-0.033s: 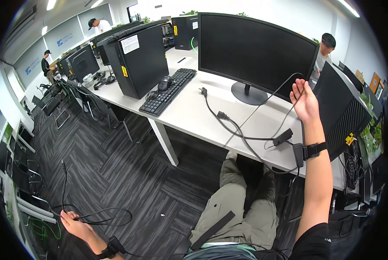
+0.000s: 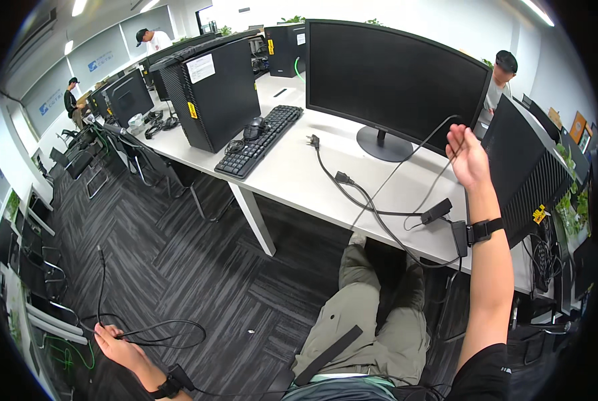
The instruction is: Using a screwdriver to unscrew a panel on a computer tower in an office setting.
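Observation:
My left hand (image 2: pixel 118 349), low on the left above the floor, has its fingers closed round a black cable (image 2: pixel 172 322). One end of that cable stands up from the fingers, and a loop hangs out to the right. In front of the monitor (image 2: pixel 399 77) my right hand (image 2: pixel 469 160) is raised, its fingers curled about a thin dark cable (image 2: pixel 416 148) that bends over at the fingertips and runs down to the desk. Below it a thicker power cord (image 2: pixel 329 170) with a plug lies across the desk, beside a black adapter block (image 2: pixel 436 211).
On the white desk (image 2: pixel 289 157) stand a keyboard (image 2: pixel 262 144) with a mouse (image 2: pixel 253 128) on it and a black computer tower (image 2: pixel 222 97) at left. Another tower (image 2: pixel 529 167) stands close to my right arm. Chairs (image 2: pixel 145 157) are at left; other people work farther back.
My left hand and the upright cable end have shifted slightly to the right. My right hand has moved a little to the left, the thin cable with it.

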`<state>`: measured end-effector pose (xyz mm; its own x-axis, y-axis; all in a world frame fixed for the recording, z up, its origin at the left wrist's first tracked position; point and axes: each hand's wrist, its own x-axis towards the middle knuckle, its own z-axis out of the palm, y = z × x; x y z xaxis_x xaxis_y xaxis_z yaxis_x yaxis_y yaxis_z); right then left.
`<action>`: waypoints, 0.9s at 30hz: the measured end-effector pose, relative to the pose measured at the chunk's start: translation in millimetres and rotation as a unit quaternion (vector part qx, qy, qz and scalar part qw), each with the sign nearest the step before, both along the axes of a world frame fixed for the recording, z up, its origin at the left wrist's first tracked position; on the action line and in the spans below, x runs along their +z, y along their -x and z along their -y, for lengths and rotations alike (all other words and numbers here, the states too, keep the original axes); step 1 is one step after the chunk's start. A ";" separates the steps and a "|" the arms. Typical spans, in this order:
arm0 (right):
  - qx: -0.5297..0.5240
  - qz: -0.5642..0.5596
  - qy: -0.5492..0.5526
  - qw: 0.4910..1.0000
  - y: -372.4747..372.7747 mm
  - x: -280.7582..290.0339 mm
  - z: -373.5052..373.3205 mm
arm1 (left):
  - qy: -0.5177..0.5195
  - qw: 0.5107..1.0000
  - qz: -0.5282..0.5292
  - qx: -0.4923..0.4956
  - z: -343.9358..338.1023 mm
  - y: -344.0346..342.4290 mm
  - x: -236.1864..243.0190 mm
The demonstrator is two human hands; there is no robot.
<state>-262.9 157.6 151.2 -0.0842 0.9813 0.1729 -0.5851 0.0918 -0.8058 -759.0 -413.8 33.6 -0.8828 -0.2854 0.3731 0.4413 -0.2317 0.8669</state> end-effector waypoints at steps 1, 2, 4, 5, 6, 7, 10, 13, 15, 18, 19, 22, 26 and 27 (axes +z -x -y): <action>-0.045 0.065 0.038 0.996 -1.8 -12.7 -10.5 | -0.007 1.000 0.004 -0.018 -4.2 -1.3 -0.5; -0.059 0.155 0.030 0.986 -1.5 -27.6 -19.8 | -0.007 1.000 0.005 -0.028 -8.3 -2.5 -1.1; -0.125 0.353 0.018 0.927 2.0 -54.5 -37.3 | 0.006 0.999 0.001 -0.046 -17.1 -6.7 -3.0; -0.154 0.454 0.002 0.878 5.6 -67.0 -44.0 | 0.003 0.998 0.016 -0.063 -20.6 -8.9 -3.3; -0.154 0.532 -0.043 0.831 8.2 -78.2 -48.0 | 0.037 0.997 0.032 -0.054 -22.7 -12.6 -3.3; -0.156 0.560 0.006 0.814 13.9 -87.0 -52.6 | 0.045 0.997 0.017 -0.065 -24.3 -15.6 -2.5; -0.198 0.702 -0.029 0.683 24.1 -105.3 -53.2 | 0.077 0.981 0.001 -0.178 -26.6 -25.8 -0.2; -0.168 0.800 0.004 0.577 34.5 -110.7 -48.6 | 0.160 0.961 -0.040 -0.223 -27.0 -33.9 0.6; -0.117 0.823 0.001 0.556 39.0 -104.5 -42.8 | 0.180 0.956 -0.042 -0.228 -27.2 -38.4 -2.3; -0.128 0.779 -0.103 0.605 37.3 -83.6 -15.0 | 0.199 0.944 -0.031 -0.261 -28.1 -43.2 -10.6; -0.167 0.729 -0.183 0.639 32.3 -80.9 6.4 | 0.194 0.946 -0.020 -0.261 -28.9 -43.9 -13.4; -0.240 0.640 -0.342 0.645 9.3 -81.6 98.2 | 0.183 0.949 -0.012 -0.258 -35.8 -45.0 -21.4; -0.222 0.661 -0.310 0.647 -13.3 -98.4 187.1 | 0.177 0.946 -0.006 -0.272 -57.8 -48.2 -23.9; -0.201 0.677 -0.282 0.649 -17.7 -103.3 196.2 | 0.169 0.943 -0.010 -0.287 -65.4 -49.9 -22.7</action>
<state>-245.1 -38.6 47.9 -0.2902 0.7833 0.5498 0.7871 0.5221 -0.3285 -709.1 -348.4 10.9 -0.8473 0.3752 0.3760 0.3454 -0.1488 0.9266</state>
